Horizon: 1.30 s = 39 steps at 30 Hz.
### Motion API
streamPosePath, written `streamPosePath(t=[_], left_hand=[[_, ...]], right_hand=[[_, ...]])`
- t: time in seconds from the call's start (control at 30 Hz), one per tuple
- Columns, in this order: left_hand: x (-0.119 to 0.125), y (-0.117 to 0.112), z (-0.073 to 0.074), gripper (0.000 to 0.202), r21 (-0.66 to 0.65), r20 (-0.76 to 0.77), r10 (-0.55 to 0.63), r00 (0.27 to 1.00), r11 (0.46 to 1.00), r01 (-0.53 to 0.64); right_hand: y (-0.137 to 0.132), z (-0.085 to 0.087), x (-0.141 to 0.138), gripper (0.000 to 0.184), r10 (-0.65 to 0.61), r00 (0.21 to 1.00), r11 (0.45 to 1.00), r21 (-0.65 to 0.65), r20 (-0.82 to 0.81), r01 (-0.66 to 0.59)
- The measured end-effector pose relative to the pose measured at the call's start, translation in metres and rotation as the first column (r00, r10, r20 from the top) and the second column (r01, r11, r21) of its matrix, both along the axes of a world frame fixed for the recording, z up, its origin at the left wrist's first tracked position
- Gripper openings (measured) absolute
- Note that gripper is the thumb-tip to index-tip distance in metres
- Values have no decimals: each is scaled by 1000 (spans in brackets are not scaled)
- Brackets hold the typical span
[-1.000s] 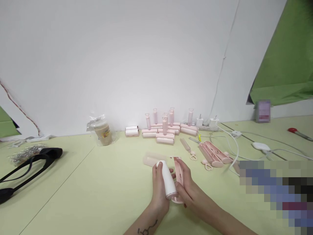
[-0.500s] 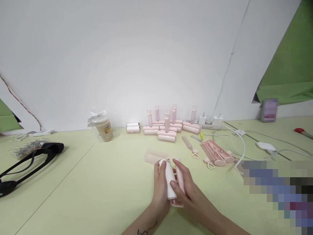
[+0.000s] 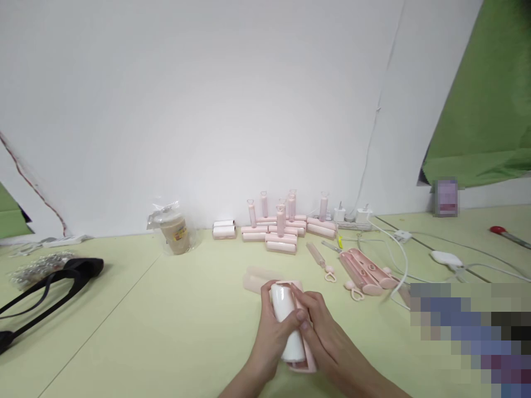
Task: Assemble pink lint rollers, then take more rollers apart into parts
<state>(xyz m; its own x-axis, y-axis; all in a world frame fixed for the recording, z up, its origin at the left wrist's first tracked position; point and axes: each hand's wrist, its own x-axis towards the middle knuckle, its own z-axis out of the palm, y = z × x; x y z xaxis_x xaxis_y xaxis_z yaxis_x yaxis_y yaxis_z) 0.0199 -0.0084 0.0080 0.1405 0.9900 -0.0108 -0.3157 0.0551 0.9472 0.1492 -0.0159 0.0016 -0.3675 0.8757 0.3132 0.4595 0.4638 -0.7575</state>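
Note:
Both hands are closed around a lint roller, a white roll [image 3: 285, 307] partly inside a pink case [image 3: 307, 359]. My left hand [image 3: 269, 331] wraps the left side, its thumb lying across the front of the roll. On the right side, my right hand [image 3: 326, 329] grips the case, its thumb meeting the left thumb. The fingers behind the case are hidden. Just beyond my hands lies a translucent pink cover [image 3: 254, 281]. Farther right are a loose pink handle with a heart-shaped ring [image 3: 317, 257] and an opened pink case [image 3: 369, 271].
Several pink lint rollers [image 3: 281, 243] with upright handles stand along the wall, beside white rolls [image 3: 224, 229]. A bagged cup [image 3: 176, 235] is on the left, near a black strap-like frame [image 3: 78, 271]. White cables [image 3: 404, 260] and chargers [image 3: 364, 214] spread across the right.
The white roll now lies closer against the pink case. My left thumb has come down across the roll to meet the right thumb. The view has tilted up slightly.

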Motion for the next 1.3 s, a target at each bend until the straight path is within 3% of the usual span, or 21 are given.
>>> streamPosePath(t=[0.1,0.17,0.3,0.37,0.43,0.5,0.7,0.87,0.93,1.0,1.07,1.13,1.2,1.3], left_hand=[[-12,8,7,65,-20,-147,-114,983,993,113],[-21,12,11,71,-15,-343,-193,919,980,200],[-34,17,16,74,29,-753,-211,624,935,352],[-38,17,20,68,38,-861,-201,467,891,453],[-42,18,22,66,36,-907,-197,371,844,536],[-45,19,23,64,45,-924,-186,334,814,579],[-46,21,17,48,62,-917,-207,341,772,633],[-46,21,17,40,41,-940,-196,280,749,662],[-51,21,17,39,55,-945,-171,278,757,651],[-56,22,18,48,71,-936,-159,315,790,609],[-59,22,20,54,101,-898,-150,414,846,524],[-55,20,19,47,165,-824,-106,557,895,414],[-45,14,14,41,225,-723,-50,689,926,304],[-27,9,-1,51,220,-541,-18,841,962,162]], right_hand=[[8,22,17,31,39,996,999,-33,76,-36],[14,31,26,29,-7,988,1000,-20,157,11],[22,32,29,16,-19,936,995,96,351,-16],[22,28,24,11,8,899,992,110,437,-62],[19,24,19,12,27,866,991,103,500,-91],[16,21,16,14,57,851,990,81,522,-115],[14,11,23,17,173,884,982,-6,435,-190],[12,13,27,11,171,888,985,-87,426,-148],[13,17,33,10,196,898,973,-194,393,-128],[15,19,39,26,242,926,934,-328,291,-141],[19,14,42,37,241,963,898,-405,122,-173],[21,0,37,37,202,976,887,-409,-77,-216],[21,-17,23,45,209,926,855,-400,-316,-330],[17,-36,-2,64,204,753,773,-368,-626,-516]])
